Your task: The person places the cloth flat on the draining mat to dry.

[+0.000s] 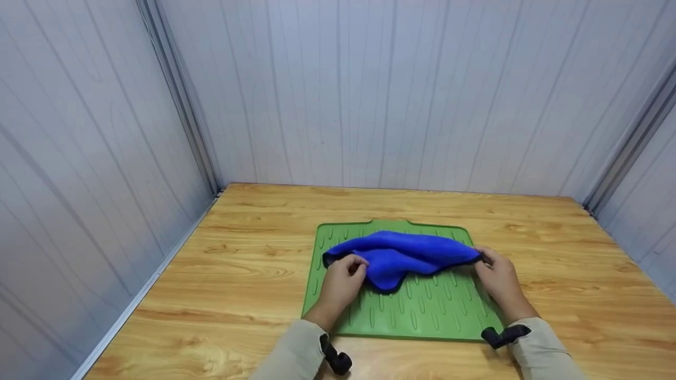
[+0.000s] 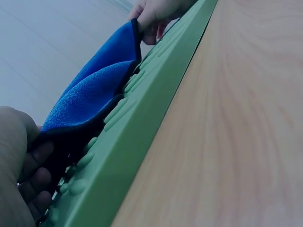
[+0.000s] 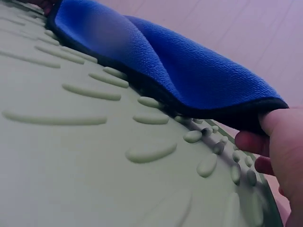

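Note:
A blue cloth [image 1: 417,250] with a dark edging lies bunched in folds over a green ridged mat [image 1: 417,316]. My left hand [image 1: 342,279] pinches the cloth near its left end, thumb and forefinger curled together. At the cloth's right corner, my right hand [image 1: 499,277] grips the dark edge between thumb and fingers. Seen from the right wrist, the cloth [image 3: 208,71] stretches from that hand [image 3: 289,151] across the mat's raised ridges, its corner lifted above them. In the left wrist view, the dark hem runs into the left hand [image 2: 19,165], whose lower fingers curl beneath it.
The mat lies on a wood-grain table [image 1: 237,295], and its far side has a raised tab [image 1: 391,226]. Pale panel walls [image 1: 338,95] stand behind and at both sides. Black straps with small mounts [image 1: 338,359] sit on both sleeve cuffs.

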A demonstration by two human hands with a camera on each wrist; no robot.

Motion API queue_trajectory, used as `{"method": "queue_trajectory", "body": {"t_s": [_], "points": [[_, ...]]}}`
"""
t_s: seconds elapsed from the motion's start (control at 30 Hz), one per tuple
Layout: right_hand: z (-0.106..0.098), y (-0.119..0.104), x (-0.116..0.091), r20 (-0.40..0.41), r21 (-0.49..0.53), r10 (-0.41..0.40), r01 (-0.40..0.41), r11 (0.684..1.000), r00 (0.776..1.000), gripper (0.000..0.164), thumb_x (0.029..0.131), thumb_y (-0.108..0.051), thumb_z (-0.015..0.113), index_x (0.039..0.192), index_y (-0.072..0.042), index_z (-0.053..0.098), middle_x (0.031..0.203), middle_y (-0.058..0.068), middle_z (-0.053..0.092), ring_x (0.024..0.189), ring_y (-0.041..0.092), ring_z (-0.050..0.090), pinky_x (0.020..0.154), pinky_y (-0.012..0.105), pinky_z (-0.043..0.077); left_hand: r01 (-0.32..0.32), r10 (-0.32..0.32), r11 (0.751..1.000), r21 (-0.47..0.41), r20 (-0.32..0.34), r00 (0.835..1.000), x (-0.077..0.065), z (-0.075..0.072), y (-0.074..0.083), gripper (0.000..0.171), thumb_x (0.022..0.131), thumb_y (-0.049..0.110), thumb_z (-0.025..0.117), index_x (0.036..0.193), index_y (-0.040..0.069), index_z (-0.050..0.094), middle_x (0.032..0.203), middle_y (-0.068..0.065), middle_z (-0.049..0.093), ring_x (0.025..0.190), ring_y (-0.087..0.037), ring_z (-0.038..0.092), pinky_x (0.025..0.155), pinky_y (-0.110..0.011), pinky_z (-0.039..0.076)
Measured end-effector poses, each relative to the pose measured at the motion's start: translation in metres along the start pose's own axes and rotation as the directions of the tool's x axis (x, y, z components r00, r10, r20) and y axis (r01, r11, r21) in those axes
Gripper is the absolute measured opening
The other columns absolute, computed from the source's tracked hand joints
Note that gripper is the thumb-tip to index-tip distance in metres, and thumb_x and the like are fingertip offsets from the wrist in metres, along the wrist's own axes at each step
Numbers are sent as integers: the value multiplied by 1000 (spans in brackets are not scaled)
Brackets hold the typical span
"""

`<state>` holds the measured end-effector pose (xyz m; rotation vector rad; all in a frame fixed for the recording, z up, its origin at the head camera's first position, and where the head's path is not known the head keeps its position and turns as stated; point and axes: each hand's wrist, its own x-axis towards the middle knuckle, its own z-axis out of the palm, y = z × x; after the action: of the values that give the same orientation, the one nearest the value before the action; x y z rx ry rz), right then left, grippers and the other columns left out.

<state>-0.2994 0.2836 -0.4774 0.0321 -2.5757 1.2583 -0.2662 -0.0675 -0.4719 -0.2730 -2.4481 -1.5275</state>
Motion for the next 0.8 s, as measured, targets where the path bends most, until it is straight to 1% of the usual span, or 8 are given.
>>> {"method": "queue_trajectory", "body": {"t_s": [0.13,0.3,0.43,0.5,0.57,0.67,0.73,0.8], "points": [[0,2,0,-38,106,31,-27,994,999,32,96,-2,59,126,-1,69,115,16,71,92,16,62,72,22,49,7,-7,1000,-6,-4,1000,0,-2,-1,11,99,15,64,98,16,74,89,5,67,78,-10,57,71,-27,49],[-2,2,0,-78,277,70,-46,960,994,34,91,6,58,123,7,68,98,-6,72,86,-1,60,72,16,49,26,-26,999,-21,-15,1000,-1,-6,-4,11,98,13,63,98,16,74,88,4,65,77,-10,56,70,-27,49],[-2,-1,-2,-87,408,103,-59,911,991,34,90,9,53,122,11,67,91,-15,70,82,0,61,71,17,49,29,-30,999,-43,-26,999,-2,-11,-6,13,99,11,61,98,15,73,86,4,63,76,-11,55,68,-27,48],[-3,-2,-3,-90,474,128,-71,878,988,33,92,9,50,120,13,67,88,-14,71,72,3,57,63,19,46,31,-33,998,-51,-36,999,-2,-15,-7,14,99,10,59,97,15,73,86,4,62,75,-11,54,67,-26,47],[-3,-3,-3,-103,498,155,-84,863,983,29,96,4,51,118,11,69,87,-13,71,58,5,48,54,19,40,32,-35,998,-55,-50,998,-3,-18,-9,15,99,10,58,97,15,72,84,5,61,75,-11,53,66,-26,46],[-4,-2,-2,-142,476,192,-103,873,971,27,101,-11,59,116,8,72,86,-15,71,60,3,50,54,19,40,36,-41,997,-70,-81,996,-3,-24,-11,14,99,9,57,96,14,70,83,3,59,74,-12,53,66,-25,45],[-4,-1,-2,-158,431,210,-124,894,965,32,100,-21,65,116,5,73,88,-19,71,71,0,57,60,17,45,38,-45,996,-78,-101,994,-3,-27,-13,14,99,7,57,96,12,70,81,2,58,73,-12,52,65,-25,45],[-5,-1,-1,-157,409,226,-145,901,961,37,97,-27,70,117,5,73,88,-20,71,87,-1,61,69,17,49,40,-50,995,-89,-116,992,-4,-30,-14,14,99,6,57,95,11,69,81,2,57,73,-13,51,65,-25,44]]}}
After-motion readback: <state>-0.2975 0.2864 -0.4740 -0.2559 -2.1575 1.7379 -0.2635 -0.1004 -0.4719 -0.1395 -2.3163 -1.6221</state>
